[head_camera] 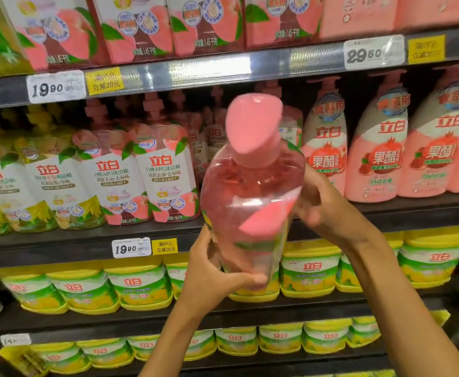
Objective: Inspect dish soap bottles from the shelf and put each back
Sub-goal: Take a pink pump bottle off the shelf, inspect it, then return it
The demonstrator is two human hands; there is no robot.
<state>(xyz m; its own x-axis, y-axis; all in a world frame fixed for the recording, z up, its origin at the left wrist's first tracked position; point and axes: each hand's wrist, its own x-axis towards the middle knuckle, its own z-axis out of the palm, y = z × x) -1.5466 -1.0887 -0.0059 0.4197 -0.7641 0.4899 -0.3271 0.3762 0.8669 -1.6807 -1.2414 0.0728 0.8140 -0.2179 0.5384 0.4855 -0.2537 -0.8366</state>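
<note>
Lighting was even and fairly bright, from overhead store lights. Glare streaked the shelf rail (209, 70) and price tag (373, 51). Deep shadow sat behind the bottle rows. The held bottle (252, 186) and right hand (320, 205) were motion-blurred. Shelf lines bowed at the frame edges; corners went soft.

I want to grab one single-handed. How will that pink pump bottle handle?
The pink bottle looks nearly full, so probably heavy. Its clear plastic seems smooth, perhaps slippery. Both the left hand and right hand grip it, suggesting two hands feel safer.
</note>
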